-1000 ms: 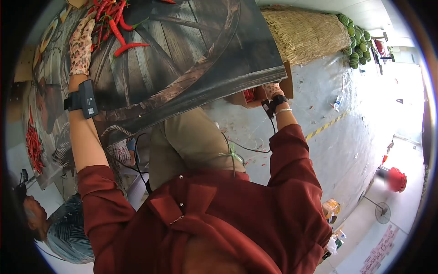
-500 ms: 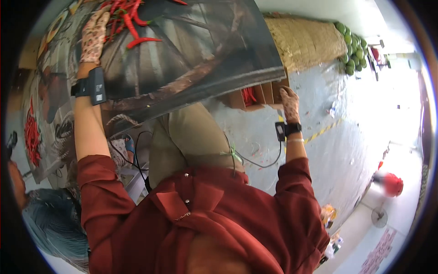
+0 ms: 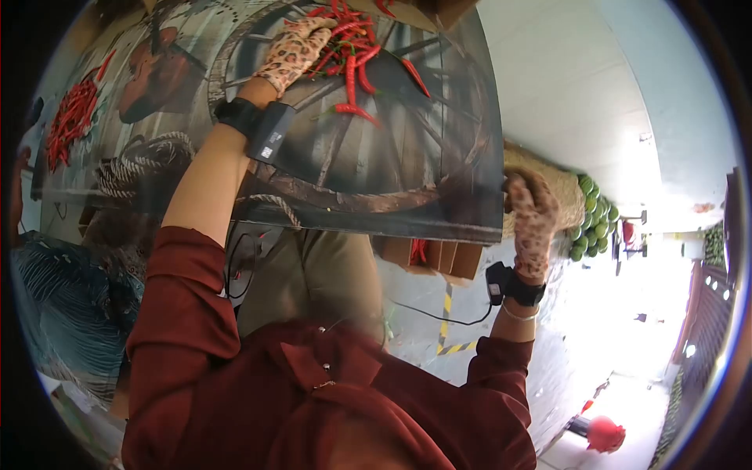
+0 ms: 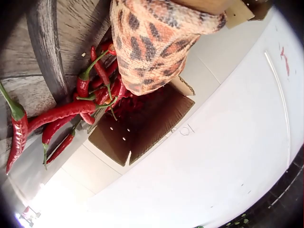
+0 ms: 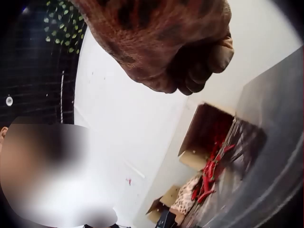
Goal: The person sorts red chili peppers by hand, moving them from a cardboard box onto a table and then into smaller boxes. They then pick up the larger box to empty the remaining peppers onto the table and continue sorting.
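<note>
My left hand [image 3: 296,53], in a leopard-print glove, rests at the left side of a pile of red chili peppers [image 3: 351,56] on the printed tabletop. Its fingers lie fairly straight along the pile in the head view; in the left wrist view the back of the gloved hand [image 4: 152,47] hides the fingertips. Several loose chilies with green stems [image 4: 57,114] lie beside it. My right hand [image 3: 535,223], gloved alike, is raised just off the table's right edge. In the right wrist view its fingers [image 5: 199,76] bend loosely, with nothing visible in them.
Below the table's right edge stands a cardboard box [image 3: 458,260] with chilies in one part. Another open box [image 4: 161,126] sits at the far edge. A second chili heap [image 3: 72,121] lies at the left, near a person in a patterned top [image 3: 70,305]. Watermelons [image 3: 593,219] are stacked beyond.
My right hand has come out of the box below the table and risen beside the table edge. The left hand stays at the chilies, while the head view has swung to the left.
</note>
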The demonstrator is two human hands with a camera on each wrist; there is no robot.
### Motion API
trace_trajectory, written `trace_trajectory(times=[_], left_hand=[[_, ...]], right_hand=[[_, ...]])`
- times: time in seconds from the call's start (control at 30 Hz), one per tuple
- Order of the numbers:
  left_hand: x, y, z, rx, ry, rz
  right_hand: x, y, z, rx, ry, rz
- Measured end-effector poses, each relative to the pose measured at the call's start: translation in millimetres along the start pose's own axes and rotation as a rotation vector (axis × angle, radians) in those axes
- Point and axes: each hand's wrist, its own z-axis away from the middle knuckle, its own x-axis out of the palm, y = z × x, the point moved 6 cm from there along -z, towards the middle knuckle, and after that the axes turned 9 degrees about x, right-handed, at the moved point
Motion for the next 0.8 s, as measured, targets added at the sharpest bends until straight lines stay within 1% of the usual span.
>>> trace_trajectory(times=[0.03, 0.07, 0.1, 0.13, 0.17, 0.2, 0.23, 0.27, 0.3, 0.33, 0.37, 0.43, 0.47, 0.5, 0.53, 0.57, 0.6, 0.63, 0.7, 0.77, 0.8], left_hand=[[-3.2, 7.5, -0.1, 0.016, 0.015, -0.045], [-4.8, 13.7, 0.3, -0.006, 0.024, -0.114], [-3.3, 12.2, 1.6, 0.021, 0.019, -0.105], [1.7, 3.2, 1.9, -0.034, -0.025, 0.003], [6.8, -5.1, 1.4, -0.086, -0.067, 0.113], [7.3, -7.3, 2.2, -0.089, -0.046, 0.107], [5.9, -0.8, 2.4, 0.001, -0.024, 0.003], [4.3, 5.0, 2.1, 0.089, -0.005, -0.102], [0.9, 8.6, -0.2, 0.086, 0.011, -0.109], [0.9, 7.5, -1.7, -0.005, -0.021, -0.074], [0.6, 6.2, -1.7, -0.094, -0.053, -0.038], [-2.0, 6.6, -0.5, -0.122, -0.008, 0.002], [-3.9, 6.9, -1.0, -0.138, 0.027, 0.008], [-5.7, 7.1, -1.9, -0.155, 0.061, 0.014], [-6.2, 7.9, -3.0, -0.159, 0.072, -0.008], [-7.4, 8.2, -3.1, -0.164, 0.077, -0.005], [-7.9, 9.1, -3.1, -0.172, 0.067, 0.026], [-7.6, 10.8, -3.0, -0.178, 0.055, 0.058], [-8.3, 11.8, -3.5, -0.157, 0.041, 0.03], [-6.5, 13.0, -3.6, -0.138, 0.027, -0.001], [-7.1, 12.5, -3.2, -0.173, 0.049, 0.032]], right_hand=[[19.8, -23.4, -6.5, -0.042, -0.079, 0.039], [33.9, -40.4, -13.8, -0.063, -0.089, 0.047], [52.4, -62.5, -17.4, -0.206, -0.162, 0.143], [71.6, -81.0, -20.0, -0.348, -0.236, 0.24], [84.9, -91.5, -26.3, -0.369, -0.243, 0.247], [101.5, -101.9, -29.7, -0.462, -0.274, 0.363], [117.9, -110.5, -32.2, -0.553, -0.302, 0.479], [130.4, -116.8, -37.1, -0.571, -0.305, 0.486], [144.6, -120.3, -41.0, -0.599, -0.31, 0.575], [158.0, -122.0, -44.9, -0.625, -0.314, 0.664], [169.7, -122.2, -49.7, -0.638, -0.316, 0.669], [192.7, -120.0, -55.5, -0.724, -0.3, 0.744], [201.1, -115.8, -59.0, -0.677, -0.318, 0.722], [205.6, -118.6, -59.7, -0.684, -0.322, 0.728], [208.3, -119.1, -62.8, -0.628, -0.331, 0.705], [210.0, -118.4, -65.7, -0.569, -0.34, 0.683], [213.5, -117.5, -67.3, -0.567, -0.343, 0.688], [214.6, -117.2, -70.3, -0.56, -0.309, 0.675], [212.5, -118.9, -71.9, -0.553, -0.271, 0.664], [211.9, -116.0, -73.2, -0.447, -0.342, 0.718], [209.7, -116.8, -72.2, -0.448, -0.342, 0.72]])
